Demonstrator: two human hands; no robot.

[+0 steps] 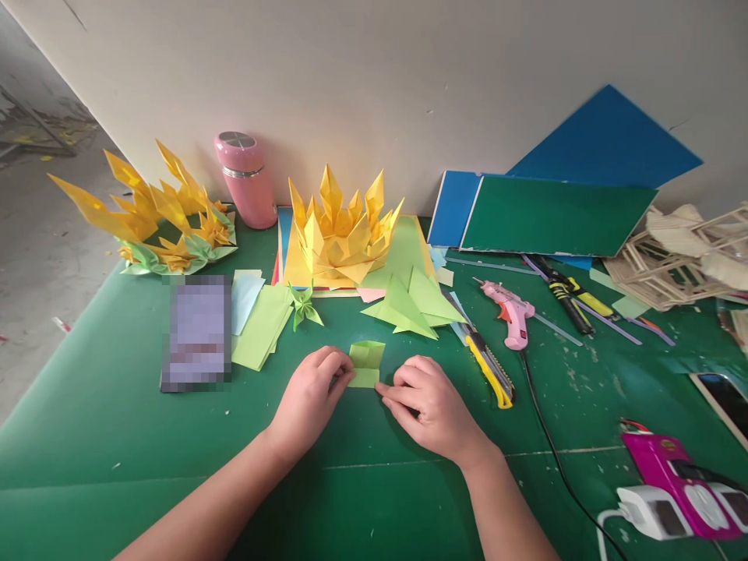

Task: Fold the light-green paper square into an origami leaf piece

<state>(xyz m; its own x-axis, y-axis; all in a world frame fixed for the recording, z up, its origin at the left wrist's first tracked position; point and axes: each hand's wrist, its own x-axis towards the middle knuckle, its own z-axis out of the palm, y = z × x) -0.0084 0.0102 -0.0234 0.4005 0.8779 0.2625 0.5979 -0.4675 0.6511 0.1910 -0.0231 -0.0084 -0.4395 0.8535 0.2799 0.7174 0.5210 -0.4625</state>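
Note:
A small light-green paper square (366, 366) with crease lines lies in front of me, its far half lifted a little. My left hand (315, 393) pinches its left edge between thumb and forefinger. At the near right corner, the thumb and forefinger of my right hand (429, 401) close on the paper, with the other fingers curled in. Just beyond is a small folded green paper flower (305, 305). Folded green pointed paper pieces (406, 304) lie to the right of it, and a stack of green paper squares (262, 331) to the left.
A yellow paper lotus (344, 241) stands on coloured sheets. At the left are a yellow paper crown (169, 210), a pink flask (248, 183) and a pixelated dark-edged rectangle (199, 331). A yellow utility knife (489, 370), pink glue gun (514, 312) and power strip (672, 475) lie right.

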